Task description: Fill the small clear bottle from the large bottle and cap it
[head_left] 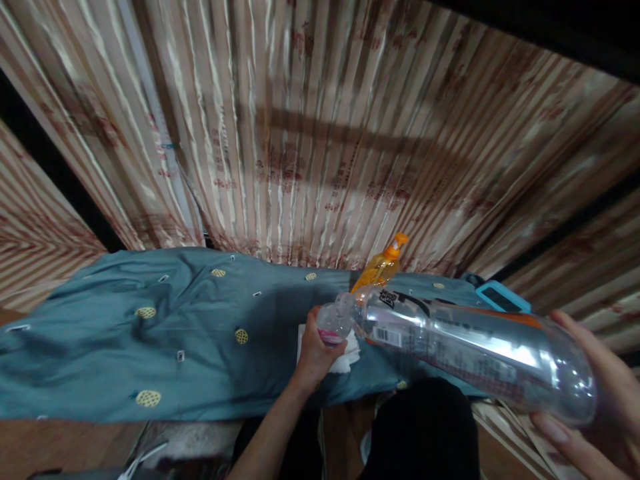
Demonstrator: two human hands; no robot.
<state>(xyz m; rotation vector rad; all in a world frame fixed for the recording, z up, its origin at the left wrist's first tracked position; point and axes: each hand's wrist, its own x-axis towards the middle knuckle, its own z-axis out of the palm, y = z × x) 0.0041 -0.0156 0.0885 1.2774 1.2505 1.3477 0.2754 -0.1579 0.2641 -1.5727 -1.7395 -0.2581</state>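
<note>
My left hand (317, 347) is closed around a small clear bottle (333, 327) with a pink patch on its side. My right hand (595, 393) grips the base end of a large clear plastic bottle (470, 347), which has a printed label and a barcode. The large bottle is tilted, nearly lying on its side, with its neck pointing left. Its mouth meets the top of the small bottle; whether liquid passes between them I cannot tell. Under and behind the small bottle lies white tissue (350, 353).
An orange pump bottle (379, 267) stands behind the two bottles. A light-blue framed device (503, 298) lies at the right back. Teal cloth with pineapple prints (195, 360) covers the surface. Striped curtains (300, 133) hang behind, and dark knees (425, 427) are in front.
</note>
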